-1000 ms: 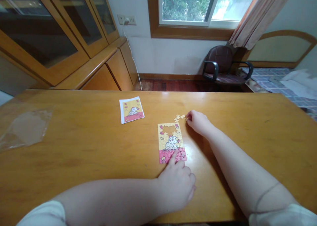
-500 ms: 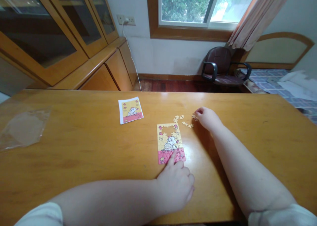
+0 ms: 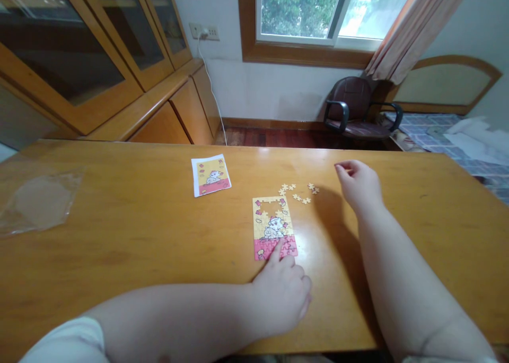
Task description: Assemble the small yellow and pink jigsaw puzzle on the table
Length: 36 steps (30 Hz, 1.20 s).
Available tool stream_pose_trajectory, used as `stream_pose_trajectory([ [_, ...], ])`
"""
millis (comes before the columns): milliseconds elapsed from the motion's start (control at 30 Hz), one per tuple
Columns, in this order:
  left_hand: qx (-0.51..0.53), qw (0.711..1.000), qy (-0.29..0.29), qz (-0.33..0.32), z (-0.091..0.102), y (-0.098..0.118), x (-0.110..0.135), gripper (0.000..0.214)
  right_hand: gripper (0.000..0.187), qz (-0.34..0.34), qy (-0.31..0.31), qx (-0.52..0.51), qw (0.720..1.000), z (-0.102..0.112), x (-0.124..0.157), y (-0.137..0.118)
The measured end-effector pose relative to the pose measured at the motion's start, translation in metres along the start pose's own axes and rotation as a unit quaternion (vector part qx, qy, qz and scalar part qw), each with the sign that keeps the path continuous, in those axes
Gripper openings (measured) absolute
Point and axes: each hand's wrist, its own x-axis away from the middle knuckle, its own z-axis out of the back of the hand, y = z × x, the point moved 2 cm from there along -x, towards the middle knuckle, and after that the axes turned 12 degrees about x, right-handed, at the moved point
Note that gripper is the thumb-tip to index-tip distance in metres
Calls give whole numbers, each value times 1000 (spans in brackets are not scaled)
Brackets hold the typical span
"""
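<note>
A jigsaw puzzle (image 3: 264, 233), yellow above and pink below with a white animal in the middle, lies on the wooden table with a gap in its upper part. On its pink lower part rests the outstretched index finger of my left hand (image 3: 283, 296), whose other fingers are loosely curled. My right hand (image 3: 360, 185) is raised over the table, to the right of several loose puzzle pieces (image 3: 306, 200). Its thumb and fingertips are pinched together; whatever may be between them is too small to make out.
A printed picture (image 3: 212, 177) of the same design lies left of the puzzle, towards the back. At the table's left is a clear plastic bag (image 3: 42, 201). Beyond the table stand a glass-door cabinet (image 3: 131, 92) and a dark chair (image 3: 353, 108).
My right hand has lifted off the loose pieces and moved to the right, its fingertips still pinched. My left hand has kept its finger on the puzzle.
</note>
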Motion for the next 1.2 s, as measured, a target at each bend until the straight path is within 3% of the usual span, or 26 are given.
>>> stream_pose_trajectory([
  [67, -1, 1000, -1, -2, 0, 0, 0, 29, 31, 10, -42, 43, 998, 14, 4, 1],
  [167, -2, 1000, 3, 1, 0, 0, 0, 28, 23, 46, -145, 123, 981, 3, 14, -1],
  [233, -6, 1000, 7, 2, 0, 0, 0, 28, 28, 56, -127, 135, 981, -14, 21, -3],
  [300, -8, 1000, 6, 1, 0, 1, 1, 28, 33, 48, -67, 134, 988, -29, 27, -5],
  [433, -11, 1000, 9, 1, -1, 0, 0, 29, 33, 83, -108, 139, 981, -48, 31, -8],
  [633, -16, 1000, 19, -16, -3, -1, 1, 30, 18, 103, -160, 105, 976, -51, 23, 5],
  [900, -20, 999, 19, -16, -4, -2, 1, 30, 11, 180, -205, 55, 960, -50, 29, 9],
  [1200, -17, 1000, 21, -15, -1, -1, 2, 29, 17, 145, -186, 148, 960, -40, 35, 9],
])
